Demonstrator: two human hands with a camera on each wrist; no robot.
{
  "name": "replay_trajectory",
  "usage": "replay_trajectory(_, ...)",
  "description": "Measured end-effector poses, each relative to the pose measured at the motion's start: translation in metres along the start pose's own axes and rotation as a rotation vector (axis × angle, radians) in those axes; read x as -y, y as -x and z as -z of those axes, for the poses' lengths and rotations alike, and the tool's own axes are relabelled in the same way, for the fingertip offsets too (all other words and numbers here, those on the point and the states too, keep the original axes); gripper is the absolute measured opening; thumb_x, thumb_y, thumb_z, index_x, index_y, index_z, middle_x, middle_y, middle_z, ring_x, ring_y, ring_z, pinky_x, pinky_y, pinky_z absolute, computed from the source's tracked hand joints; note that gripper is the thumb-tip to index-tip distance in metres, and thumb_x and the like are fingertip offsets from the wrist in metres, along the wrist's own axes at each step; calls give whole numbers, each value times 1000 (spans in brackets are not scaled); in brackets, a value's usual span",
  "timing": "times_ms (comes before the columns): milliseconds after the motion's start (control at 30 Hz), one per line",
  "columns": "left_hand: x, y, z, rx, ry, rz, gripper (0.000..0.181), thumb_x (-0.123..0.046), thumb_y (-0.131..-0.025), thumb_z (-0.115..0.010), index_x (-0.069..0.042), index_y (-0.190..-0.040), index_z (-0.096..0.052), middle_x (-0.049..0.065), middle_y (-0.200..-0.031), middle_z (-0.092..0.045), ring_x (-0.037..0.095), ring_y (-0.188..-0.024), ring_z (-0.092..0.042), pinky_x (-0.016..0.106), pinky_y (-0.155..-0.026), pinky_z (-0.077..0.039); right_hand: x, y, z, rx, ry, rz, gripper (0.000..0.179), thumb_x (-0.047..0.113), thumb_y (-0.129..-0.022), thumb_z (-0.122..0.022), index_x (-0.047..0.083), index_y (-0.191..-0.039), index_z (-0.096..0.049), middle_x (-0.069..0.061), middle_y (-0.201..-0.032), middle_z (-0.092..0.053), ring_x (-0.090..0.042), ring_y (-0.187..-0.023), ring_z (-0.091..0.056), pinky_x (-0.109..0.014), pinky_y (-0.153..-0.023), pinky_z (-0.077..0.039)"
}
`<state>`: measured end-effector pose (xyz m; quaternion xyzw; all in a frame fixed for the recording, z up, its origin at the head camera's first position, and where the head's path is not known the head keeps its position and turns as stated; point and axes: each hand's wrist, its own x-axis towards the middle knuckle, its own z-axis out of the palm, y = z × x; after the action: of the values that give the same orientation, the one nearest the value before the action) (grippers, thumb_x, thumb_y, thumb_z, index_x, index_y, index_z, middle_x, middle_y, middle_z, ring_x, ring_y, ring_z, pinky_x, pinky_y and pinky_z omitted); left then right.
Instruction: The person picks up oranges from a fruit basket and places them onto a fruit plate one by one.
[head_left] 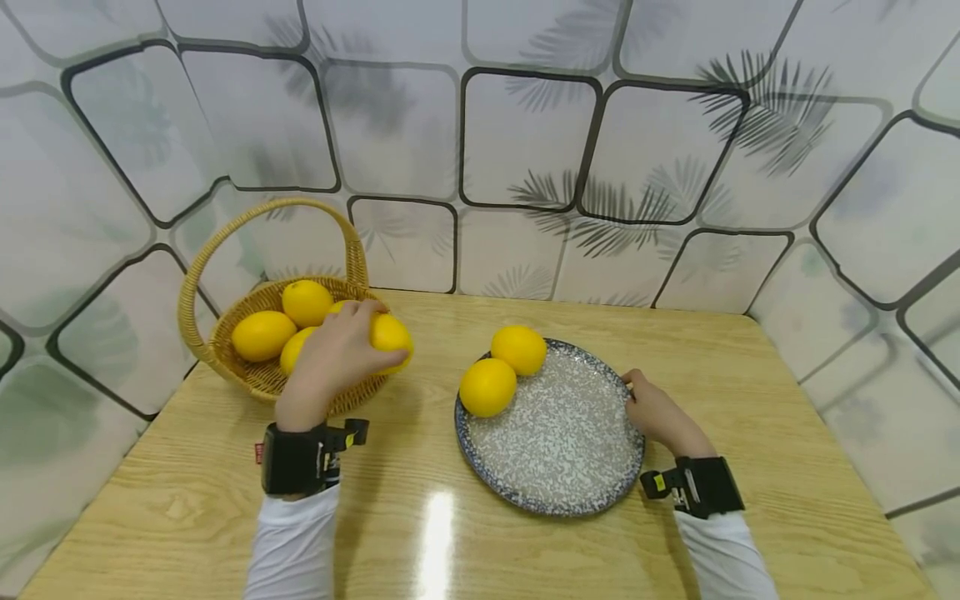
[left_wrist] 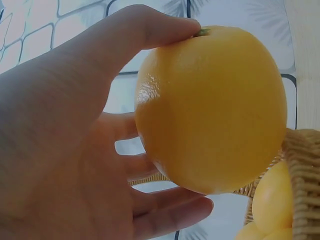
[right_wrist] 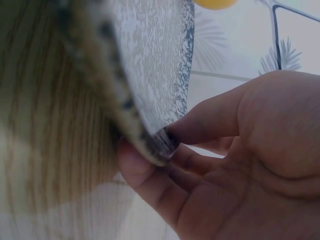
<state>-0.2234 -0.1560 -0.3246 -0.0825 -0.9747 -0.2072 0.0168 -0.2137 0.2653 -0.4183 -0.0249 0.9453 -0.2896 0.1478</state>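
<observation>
My left hand [head_left: 339,352] grips a yellow orange [head_left: 393,337] over the right rim of a wicker basket [head_left: 347,400]. In the left wrist view, the thumb presses beside the green stem end of the orange [left_wrist: 215,110], and the other fingers reach behind and below it. More oranges lie in the basket, partly hidden by the hand. At the right edge of a round speckled plate [head_left: 562,442], my right hand [head_left: 663,417] pinches the rim. The right wrist view has the thumb over the dark rim [right_wrist: 175,120] and a finger beneath. Two oranges [head_left: 487,387] sit at the plate's left side.
The basket's tall arched handle [head_left: 266,210] rises at the back left. Both things stand on a light wooden table [head_left: 420,500], with a glare streak near the front. A patterned wall [head_left: 525,250] runs along the table's back, with more on both sides.
</observation>
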Motion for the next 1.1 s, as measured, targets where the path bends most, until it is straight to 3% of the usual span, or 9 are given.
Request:
replay_trajectory(333,-14,1,2,-86,-15,-52,72,-50,-77,-68,-12,-136,-49,18,-132,-54,41,-110,-50,56,-83,-48,1,-2,1,-2,17,6,42,1,-98,-31,-14,-137,-31,-41,-126,-54,-33,-94,-54,-43,-75,-48)
replay_trajectory(500,-23,1,1,-97,-22,-80,73,-51,-76,-68,-13,-135,-49,17,-132,-54,39,-105,-52,53,-79,-49,0,-1,2,9,14,2,43,1,-98,-30,-13,-138,-30,-42,-127,-53,-33,-95,-54,-43,-75,-48)
replay_trajectory(867,-44,-5,-19,-116,-18,-199,75,-50,-77,-69,-10,-136,-49,19,-132,-56,35,-106,-55,50,-82,-52,-2,-1,-1,3,18,7,42,1,-98,-31,-14,-138,-31,-40,-123,-55,-31,-89,-54,-37,-69,-45)
replay_trajectory(1100,-57,-10,-32,-118,-10,-236,78,-52,-76,-68,-13,-140,-46,15,-136,-55,35,-105,-56,48,-79,-55,-1,-1,0,-3,21,11,42,1,-98,-31,-14,-137,-31,-40,-122,-55,-31,-88,-54,-37,-69,-46)
